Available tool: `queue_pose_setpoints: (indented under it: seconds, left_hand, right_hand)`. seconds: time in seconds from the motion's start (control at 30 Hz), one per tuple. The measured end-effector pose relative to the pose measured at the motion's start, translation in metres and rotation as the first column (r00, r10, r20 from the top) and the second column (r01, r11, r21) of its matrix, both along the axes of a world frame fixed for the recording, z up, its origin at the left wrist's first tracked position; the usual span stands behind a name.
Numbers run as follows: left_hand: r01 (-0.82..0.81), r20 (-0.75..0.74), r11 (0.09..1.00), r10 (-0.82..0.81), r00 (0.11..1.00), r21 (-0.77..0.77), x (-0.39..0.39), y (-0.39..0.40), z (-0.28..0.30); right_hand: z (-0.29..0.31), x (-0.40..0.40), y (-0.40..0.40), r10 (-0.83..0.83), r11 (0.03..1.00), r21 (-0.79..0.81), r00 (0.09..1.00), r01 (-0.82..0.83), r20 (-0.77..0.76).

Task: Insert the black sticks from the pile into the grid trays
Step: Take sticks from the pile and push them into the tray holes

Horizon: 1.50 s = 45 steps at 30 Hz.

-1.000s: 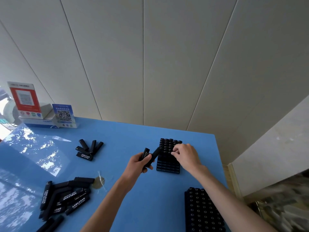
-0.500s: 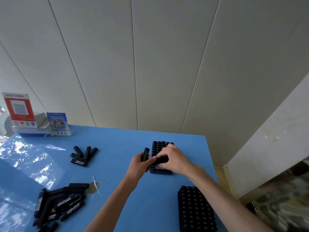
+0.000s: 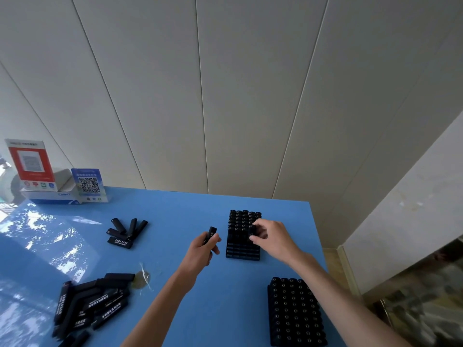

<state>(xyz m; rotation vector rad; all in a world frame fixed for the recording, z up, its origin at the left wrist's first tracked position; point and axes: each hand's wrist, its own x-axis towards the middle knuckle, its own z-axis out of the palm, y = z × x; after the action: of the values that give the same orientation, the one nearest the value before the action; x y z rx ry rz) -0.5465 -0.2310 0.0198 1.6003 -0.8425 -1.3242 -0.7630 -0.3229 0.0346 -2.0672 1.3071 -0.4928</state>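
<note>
A black grid tray (image 3: 242, 249) stands on the blue table (image 3: 180, 221), its far rows filled with black sticks. My right hand (image 3: 271, 237) is over the tray's right side, fingers pinched on a black stick (image 3: 251, 230) standing in the tray. My left hand (image 3: 201, 249) hovers just left of the tray and grips another black stick (image 3: 211, 234), tilted upright. A second tray (image 3: 295, 313), full of sticks, sits near the front right. The large pile of sticks (image 3: 91, 305) lies at the front left. A smaller group of sticks (image 3: 126, 231) lies further back.
Two QR-code signs (image 3: 30, 164) and a white box (image 3: 53, 194) stand at the table's far left corner. A scrap of clear plastic (image 3: 144, 279) lies beside the pile. The table's right edge runs close to both trays, with floor beyond.
My right hand took a stick from my left hand and carried it over the tray's right side. My left hand now holds one stick instead of two.
</note>
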Motion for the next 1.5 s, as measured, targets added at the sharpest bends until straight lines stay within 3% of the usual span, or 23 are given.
queue_pose_setpoints:
  seconds: [0.2, 0.4, 1.03, 1.5]
  left_hand:
    - [-0.023, -0.034, 0.998, 0.025, 0.999, 0.052, 0.005, -0.001, -0.004]
    - [-0.015, 0.004, 1.0, 0.015, 1.0, 0.004, 0.016, -0.003, -0.006]
    - [0.008, 0.012, 1.0, -0.009, 1.0, 0.017, 0.021, -0.011, -0.018]
    - [0.06, 0.12, 0.998, -0.057, 0.991, -0.023, 0.025, -0.006, -0.013]
  right_hand:
    - [-0.014, -0.002, -0.013, -0.022, 0.998, -0.059, 0.998, 0.019, -0.051]
    - [-0.029, -0.002, -0.022, -0.05, 0.998, -0.049, 0.994, 0.045, -0.1]
    - [-0.048, 0.009, -0.024, -0.021, 0.983, -0.183, 0.961, -0.032, -0.277]
    - [-0.044, 0.006, -0.019, 0.006, 0.969, -0.238, 0.963, -0.073, -0.268]
